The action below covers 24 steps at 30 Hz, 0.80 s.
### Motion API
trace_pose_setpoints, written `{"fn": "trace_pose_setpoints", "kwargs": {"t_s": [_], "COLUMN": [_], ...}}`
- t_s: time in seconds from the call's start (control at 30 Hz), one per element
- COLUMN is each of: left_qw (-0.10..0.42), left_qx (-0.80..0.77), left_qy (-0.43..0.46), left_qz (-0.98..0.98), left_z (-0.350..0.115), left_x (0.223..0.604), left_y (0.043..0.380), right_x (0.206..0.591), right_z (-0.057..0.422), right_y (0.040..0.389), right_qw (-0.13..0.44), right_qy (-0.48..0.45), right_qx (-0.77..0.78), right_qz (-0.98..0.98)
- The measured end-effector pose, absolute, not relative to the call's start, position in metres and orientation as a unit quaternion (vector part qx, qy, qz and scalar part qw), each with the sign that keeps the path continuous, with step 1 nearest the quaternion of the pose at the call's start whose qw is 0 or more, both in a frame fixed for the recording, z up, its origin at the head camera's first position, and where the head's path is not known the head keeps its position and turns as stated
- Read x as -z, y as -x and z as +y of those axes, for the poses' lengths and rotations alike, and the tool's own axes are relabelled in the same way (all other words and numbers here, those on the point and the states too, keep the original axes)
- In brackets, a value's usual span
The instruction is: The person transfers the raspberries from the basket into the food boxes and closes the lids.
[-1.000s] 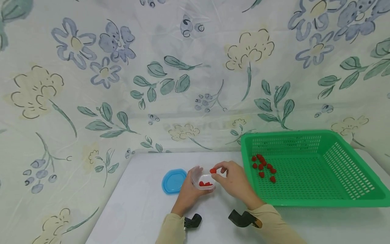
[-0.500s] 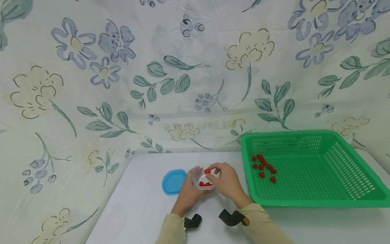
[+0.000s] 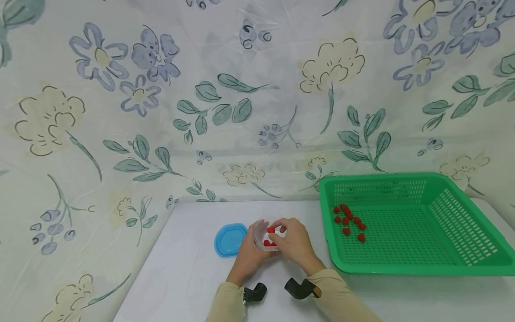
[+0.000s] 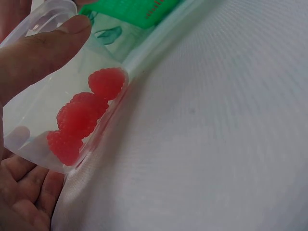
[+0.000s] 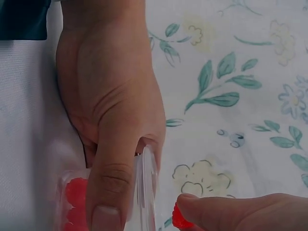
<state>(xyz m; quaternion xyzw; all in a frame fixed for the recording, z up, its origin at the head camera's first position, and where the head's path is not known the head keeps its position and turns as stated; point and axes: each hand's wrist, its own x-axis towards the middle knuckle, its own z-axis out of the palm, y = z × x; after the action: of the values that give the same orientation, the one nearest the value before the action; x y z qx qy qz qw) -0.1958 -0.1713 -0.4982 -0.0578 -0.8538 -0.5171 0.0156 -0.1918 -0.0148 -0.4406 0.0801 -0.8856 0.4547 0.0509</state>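
Note:
A small clear plastic container is tilted in my left hand, with the thumb along its wall. Inside it lie several red raspberries, gathered at the bottom in the left wrist view. My right hand pinches another raspberry between thumb and fingertips at the container's mouth. In the right wrist view this raspberry shows just past the thumb, beside the rim. A blue lid lies left of the container, partly behind my left hand.
A large green perforated basket stands at the right, with several raspberries in its left part. The white table meets a flower-patterned cloth at the back. Black mounts are at both wrists.
My right hand has moved left, bringing the pinched raspberry from the container's right side over its mouth. My left hand and the container have stayed in place.

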Motion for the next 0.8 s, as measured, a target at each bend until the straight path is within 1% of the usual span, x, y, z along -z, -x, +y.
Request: {"fn": "trace_pose_setpoints", "kwargs": {"t_s": [0.57,0.8], "left_qw": [0.018,0.015], "left_qx": [0.509,0.511], "left_qy": [0.059,0.059], "left_qz": [-0.858,-0.857], "left_z": [-0.1715,-0.1722], "left_x": [0.4960,0.4970], "left_y": [0.1935,0.1943], "right_x": [0.4439,0.4347], "right_z": [-0.0145,-0.0096], "right_y": [0.1906,0.1877], "right_qw": [0.066,0.074], "right_qy": [-0.101,-0.123], "right_qx": [-0.450,-0.458], "right_qz": [-0.885,-0.877]}}
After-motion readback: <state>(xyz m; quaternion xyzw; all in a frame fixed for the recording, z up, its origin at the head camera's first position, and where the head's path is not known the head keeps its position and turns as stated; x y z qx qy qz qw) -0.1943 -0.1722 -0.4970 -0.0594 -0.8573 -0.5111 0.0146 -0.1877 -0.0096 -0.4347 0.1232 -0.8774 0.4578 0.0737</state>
